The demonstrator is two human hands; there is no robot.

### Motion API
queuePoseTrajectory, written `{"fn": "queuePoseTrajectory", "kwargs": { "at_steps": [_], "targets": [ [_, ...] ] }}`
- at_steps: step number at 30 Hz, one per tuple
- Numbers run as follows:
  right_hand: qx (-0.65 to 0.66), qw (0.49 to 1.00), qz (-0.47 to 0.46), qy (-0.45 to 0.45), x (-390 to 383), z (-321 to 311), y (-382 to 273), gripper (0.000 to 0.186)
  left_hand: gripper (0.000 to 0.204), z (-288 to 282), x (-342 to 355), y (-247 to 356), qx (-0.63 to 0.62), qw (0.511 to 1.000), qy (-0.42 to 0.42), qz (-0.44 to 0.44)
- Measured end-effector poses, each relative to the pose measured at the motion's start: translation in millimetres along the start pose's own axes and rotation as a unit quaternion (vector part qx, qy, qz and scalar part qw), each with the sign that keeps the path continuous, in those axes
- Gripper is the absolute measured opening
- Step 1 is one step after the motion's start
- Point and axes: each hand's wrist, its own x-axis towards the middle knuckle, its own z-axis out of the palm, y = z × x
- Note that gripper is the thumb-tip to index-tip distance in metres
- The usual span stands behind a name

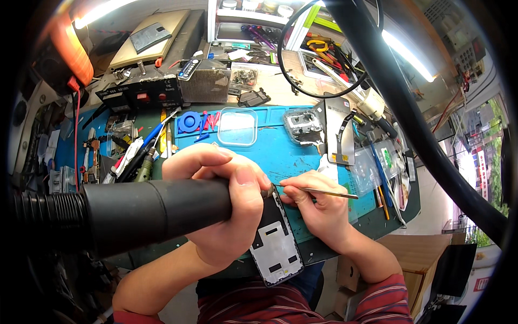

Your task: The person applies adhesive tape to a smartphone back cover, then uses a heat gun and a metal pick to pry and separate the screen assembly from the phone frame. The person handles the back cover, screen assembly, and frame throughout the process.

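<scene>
My left hand is wrapped round a thick black hot air gun with a ribbed hose at its left end. Its nozzle points at the top edge of an opened phone, a black frame with a bare silvery plate inside. The phone lies tilted near the bench's front edge, partly covered by my left hand. Between the fingers of my right hand are slim metal tweezers; their tip reaches the phone's top edge beside the nozzle. Whether the tip touches the phone is too small to tell.
Beyond my hands a blue work mat bears a clear plastic box and blue tape roll. Phone parts lie at the right. A heat station stands behind. A black lamp arm crosses the right side.
</scene>
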Motion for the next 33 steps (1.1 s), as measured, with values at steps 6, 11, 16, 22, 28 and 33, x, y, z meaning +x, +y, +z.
{"fn": "queuePoseTrajectory", "kwargs": {
  "at_steps": [6, 11, 16, 22, 28, 33],
  "targets": [
    [-0.005, 1.000, -0.004, 0.002, -2.1, 0.6, -0.1, 0.012, 0.039, -2.1, 0.0, 1.1, 0.000, 1.000, -0.014, 0.004],
    [-0.017, 1.000, -0.007, 0.004, -2.8, -0.6, 0.0, 0.013, 0.040, -3.0, 0.0, 1.7, 0.003, 1.000, -0.018, -0.001],
    [-0.007, 0.999, -0.027, 0.018, -5.4, 1.9, 1.2, 0.015, 0.039, -3.3, 0.6, 2.4, 0.011, 1.000, -0.027, -0.001],
    [-0.027, 0.999, -0.029, 0.011, -2.3, 2.6, 1.1, 0.016, 0.039, -1.5, 1.0, 2.9, -0.012, 1.000, -0.004, -0.016],
    [-0.017, 0.999, -0.027, 0.019, -4.2, 3.0, 1.9, 0.012, 0.040, -2.5, 0.3, 3.0, -0.001, 1.000, -0.014, -0.015],
    [-0.020, 1.000, -0.002, 0.010, -2.5, 1.0, -0.4, 0.008, 0.041, -2.7, 0.7, 2.2, -0.005, 1.000, -0.012, -0.018]
  ]
}}
